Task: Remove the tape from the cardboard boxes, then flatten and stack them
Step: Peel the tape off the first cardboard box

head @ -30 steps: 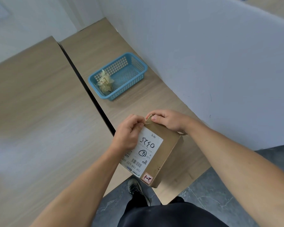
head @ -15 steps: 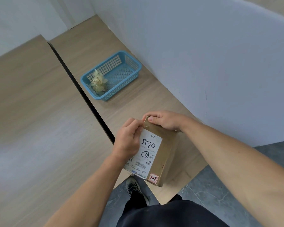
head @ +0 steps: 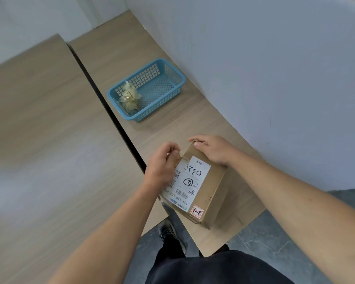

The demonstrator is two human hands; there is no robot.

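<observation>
A small brown cardboard box (head: 214, 188) with a white shipping label (head: 190, 180) and a small red-edged sticker (head: 197, 211) sits near the front edge of the right wooden table (head: 193, 111). My left hand (head: 162, 167) is at the box's far left corner, its fingertips pinching a strip of clear tape (head: 177, 156) lifted off the top edge. My right hand (head: 212, 149) lies over the far right corner, thumb on the top face and fingers curled over the back edge, holding the box steady.
A blue plastic basket (head: 168, 78) stands farther back on the same table, with a crumpled wad of clear tape (head: 130, 98) in its left end. A dark gap (head: 102, 99) separates this table from a second wooden table (head: 39, 140) on the left. A white wall (head: 275, 78) borders the right.
My left hand has pulled away from the box corner toward the left, lifting the tape strip off the top edge. The right hand has kept its hold; the view shifted slightly.
</observation>
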